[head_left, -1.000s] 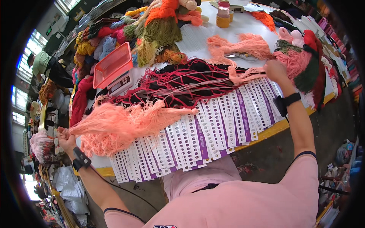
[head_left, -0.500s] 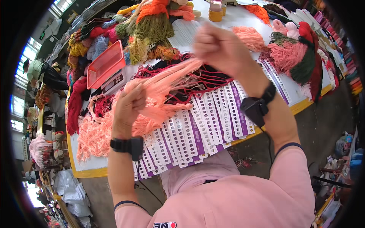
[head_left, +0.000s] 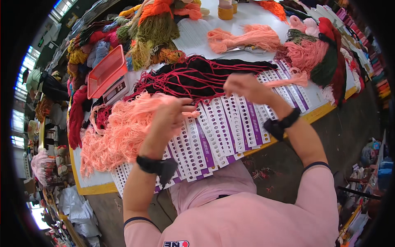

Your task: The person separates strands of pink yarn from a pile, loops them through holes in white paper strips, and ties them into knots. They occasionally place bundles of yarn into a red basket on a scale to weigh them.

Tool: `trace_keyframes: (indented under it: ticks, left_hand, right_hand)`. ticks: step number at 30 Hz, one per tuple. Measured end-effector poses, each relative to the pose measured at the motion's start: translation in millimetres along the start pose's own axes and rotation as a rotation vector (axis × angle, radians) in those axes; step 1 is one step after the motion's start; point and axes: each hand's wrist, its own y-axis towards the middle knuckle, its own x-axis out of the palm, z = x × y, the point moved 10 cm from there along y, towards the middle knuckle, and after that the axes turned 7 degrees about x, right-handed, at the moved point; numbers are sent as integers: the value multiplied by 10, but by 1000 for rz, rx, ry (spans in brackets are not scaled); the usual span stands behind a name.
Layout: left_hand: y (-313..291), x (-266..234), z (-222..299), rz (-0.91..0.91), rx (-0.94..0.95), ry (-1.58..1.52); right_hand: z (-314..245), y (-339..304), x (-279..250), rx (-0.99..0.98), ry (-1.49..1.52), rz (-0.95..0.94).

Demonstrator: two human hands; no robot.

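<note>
My left hand (head_left: 168, 117) is over the right end of a loose heap of peach yarn (head_left: 119, 127), a finger stretched out to the right. Some yarn behind it is blurred, and its lower fingers are partly hidden. My right hand (head_left: 247, 88) hovers at the front edge of a black and crimson bundle of yarn (head_left: 197, 80), fingers bent and apart, with no yarn seen in them. Beneath both hands lie overlapping white and purple cards (head_left: 214, 136) with rows of punched holes. A short peach hank (head_left: 290, 80) rests on the cards right of my right hand.
A red tray (head_left: 108, 72) sits on a scale (head_left: 117, 91) at the left. Scissors (head_left: 247, 50) lie by a peach skein (head_left: 251, 37) farther back. Mixed yarn piles (head_left: 158, 35) and more skeins (head_left: 306, 53) flank the white table with its yellow edge (head_left: 96, 188).
The peach strands stretched between my hands are no longer held across. My right hand has come down and nearer; my left has moved right, its fingers now extended.
</note>
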Motion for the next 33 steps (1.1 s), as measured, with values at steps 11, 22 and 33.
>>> trace_keyframes:
  ticks: [11, 22, 33]
  left_hand:
    - [574, 215, -241, 196, 24, 815]
    - [506, 296, -429, 208, 33, 458]
    - [451, 414, -458, 75, -129, 170]
  right_hand:
    - [438, 50, 616, -36, 245, -203]
    - [466, -4, 411, 52, 393, 6]
    - [305, 170, 723, -2, -197, -178]
